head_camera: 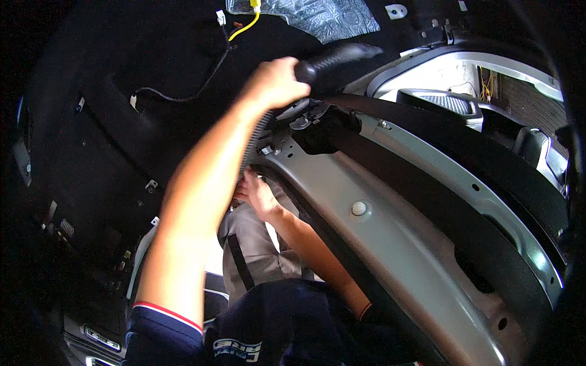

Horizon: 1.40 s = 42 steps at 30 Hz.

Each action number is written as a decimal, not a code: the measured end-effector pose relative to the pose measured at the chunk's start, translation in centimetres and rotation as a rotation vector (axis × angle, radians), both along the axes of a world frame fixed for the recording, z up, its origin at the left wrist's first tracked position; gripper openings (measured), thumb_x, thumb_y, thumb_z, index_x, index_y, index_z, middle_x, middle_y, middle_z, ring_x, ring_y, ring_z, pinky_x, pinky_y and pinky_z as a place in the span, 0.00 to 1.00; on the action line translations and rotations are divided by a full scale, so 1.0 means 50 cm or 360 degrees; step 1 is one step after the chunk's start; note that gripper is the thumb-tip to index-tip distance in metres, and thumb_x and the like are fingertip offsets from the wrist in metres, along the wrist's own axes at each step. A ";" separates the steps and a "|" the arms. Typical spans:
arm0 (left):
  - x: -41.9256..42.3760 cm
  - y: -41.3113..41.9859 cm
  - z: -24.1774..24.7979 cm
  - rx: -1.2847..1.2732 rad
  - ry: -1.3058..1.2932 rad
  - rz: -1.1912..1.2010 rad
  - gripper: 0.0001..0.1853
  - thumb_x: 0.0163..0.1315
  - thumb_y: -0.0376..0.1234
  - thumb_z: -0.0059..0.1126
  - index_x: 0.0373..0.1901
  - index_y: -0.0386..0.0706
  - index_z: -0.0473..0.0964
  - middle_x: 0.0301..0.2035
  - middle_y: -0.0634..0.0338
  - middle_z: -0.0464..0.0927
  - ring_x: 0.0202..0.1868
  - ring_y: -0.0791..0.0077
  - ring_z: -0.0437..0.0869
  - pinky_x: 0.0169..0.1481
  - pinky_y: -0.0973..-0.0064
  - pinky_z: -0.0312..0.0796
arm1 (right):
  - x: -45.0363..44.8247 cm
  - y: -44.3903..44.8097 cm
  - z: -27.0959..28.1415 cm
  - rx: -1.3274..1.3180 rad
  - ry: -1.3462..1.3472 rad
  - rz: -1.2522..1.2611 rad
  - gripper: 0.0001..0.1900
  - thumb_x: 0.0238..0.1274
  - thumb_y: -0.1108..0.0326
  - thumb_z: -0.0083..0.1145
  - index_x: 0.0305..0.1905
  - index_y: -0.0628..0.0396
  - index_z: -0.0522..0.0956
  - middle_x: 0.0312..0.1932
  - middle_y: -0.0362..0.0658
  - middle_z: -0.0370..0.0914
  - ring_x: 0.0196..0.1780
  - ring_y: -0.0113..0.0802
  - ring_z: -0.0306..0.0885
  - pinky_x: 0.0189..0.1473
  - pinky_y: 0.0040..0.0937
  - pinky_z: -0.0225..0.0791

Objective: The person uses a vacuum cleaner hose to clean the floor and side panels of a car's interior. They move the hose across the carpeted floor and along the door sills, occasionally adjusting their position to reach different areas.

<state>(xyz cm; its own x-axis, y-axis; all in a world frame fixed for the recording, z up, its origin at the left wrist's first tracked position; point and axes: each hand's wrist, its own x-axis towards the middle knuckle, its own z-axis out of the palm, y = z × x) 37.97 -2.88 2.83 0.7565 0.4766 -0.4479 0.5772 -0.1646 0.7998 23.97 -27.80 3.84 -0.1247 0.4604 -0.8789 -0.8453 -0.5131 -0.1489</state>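
My left hand (279, 84), reaching up and slightly blurred, is closed around the grip end of a black vacuum-type nozzle (336, 59). The nozzle's tapered tip points right, over dark lining beside a vehicle window opening. A ribbed black hose (255, 137) runs down from near that hand, partly hidden behind my left forearm. Lower down, the fingers of my right hand (257, 194) curl around the hose, in front of my grey trousers. Right of my right forearm lies a grey painted sheet-metal body panel (334, 183) with a round white plug (359, 208).
Black felt-like lining (151, 59) fills the left and top. A wire harness (210, 82) with white connectors and a yellow lead (245, 28) hangs there. Silver foil insulation (320, 16) shows above. Metal brackets (151, 185) stick out at left. A window opening (462, 68) lies upper right.
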 end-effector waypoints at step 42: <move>-0.719 -0.055 0.426 0.0349 0.0624 0.0502 0.21 0.56 0.40 0.72 0.49 0.38 0.83 0.42 0.41 0.90 0.50 0.44 0.93 0.55 0.53 0.82 | 0.101 -0.070 0.159 0.0655 -0.1472 0.1701 0.27 0.76 0.44 0.59 0.70 0.46 0.78 0.61 0.51 0.83 0.59 0.51 0.85 0.60 0.49 0.80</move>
<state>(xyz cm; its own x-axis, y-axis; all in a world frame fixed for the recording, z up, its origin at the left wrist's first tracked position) 2.01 -5.64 24.13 0.3585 0.7670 -0.5322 0.8734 -0.0742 0.4814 29.04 -31.32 11.78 -0.0381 0.7448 -0.6662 0.3749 -0.6073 -0.7004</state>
